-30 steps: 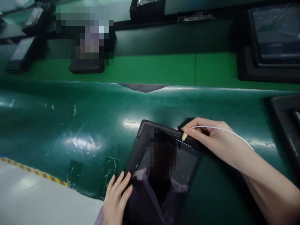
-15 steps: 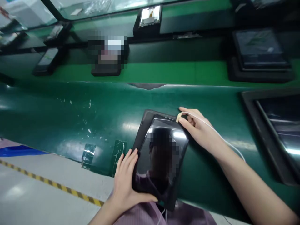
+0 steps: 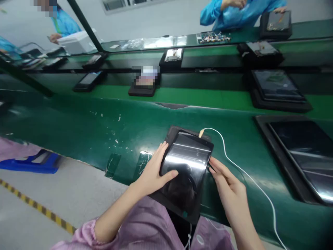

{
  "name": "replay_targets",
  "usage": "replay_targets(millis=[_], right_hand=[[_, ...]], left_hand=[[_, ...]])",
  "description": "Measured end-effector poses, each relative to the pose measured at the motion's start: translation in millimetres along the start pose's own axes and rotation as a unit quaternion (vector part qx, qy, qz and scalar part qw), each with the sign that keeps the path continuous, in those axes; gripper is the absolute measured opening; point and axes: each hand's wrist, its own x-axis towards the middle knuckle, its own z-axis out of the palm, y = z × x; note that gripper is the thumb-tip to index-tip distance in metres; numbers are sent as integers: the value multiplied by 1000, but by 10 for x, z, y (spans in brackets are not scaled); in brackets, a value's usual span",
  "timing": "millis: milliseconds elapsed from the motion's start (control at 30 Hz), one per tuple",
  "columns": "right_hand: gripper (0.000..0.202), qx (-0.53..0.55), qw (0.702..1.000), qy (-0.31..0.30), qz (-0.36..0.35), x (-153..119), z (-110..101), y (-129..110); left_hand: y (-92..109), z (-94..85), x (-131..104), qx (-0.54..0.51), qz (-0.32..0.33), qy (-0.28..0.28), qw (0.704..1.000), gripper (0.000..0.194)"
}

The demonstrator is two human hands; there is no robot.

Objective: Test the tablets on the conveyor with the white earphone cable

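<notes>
A black tablet (image 3: 186,170) with a glossy screen lies on a dark foam pad (image 3: 170,132), tilted slightly to the right. A cream plug (image 3: 201,133) on a white cable (image 3: 247,173) sits at its top edge. My left hand (image 3: 154,173) grips the tablet's left side, fingers along the edge and thumb over the screen. At the opposite side, my right hand (image 3: 230,189) has its fingertips closed against the right edge; part of those fingers is hidden.
Beside my right arm lies a larger tablet (image 3: 304,156) on a dark pad. Several devices on black blocks, including another tablet (image 3: 278,85), line the green belt (image 3: 208,99) beyond the bench (image 3: 65,128). Co-workers in blue sleeves (image 3: 208,14) are across the line.
My right hand has let go of the plug and moved down to the tablet's right edge. My left hand has shifted up along the left side. The view has tilted up.
</notes>
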Motion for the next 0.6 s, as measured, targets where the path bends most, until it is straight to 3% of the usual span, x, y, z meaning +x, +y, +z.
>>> replay_targets(millis=[167, 367, 500, 600], right_hand=[[33, 7, 1000, -1, 7, 11, -25, 49], [34, -7, 1000, -27, 11, 86, 21, -97], [42, -21, 998, -47, -45, 79, 87, -95], [42, -110, 984, -40, -134, -168, 14, -160]], left_hand=[[30, 10, 72, -16, -18, -9, 1000, 86], [8, -35, 45, -46, 3, -8, 999, 82], [-35, -34, 66, -120, 8, 53, 991, 65], [-56, -24, 63, -154, -5, 82, 985, 55]])
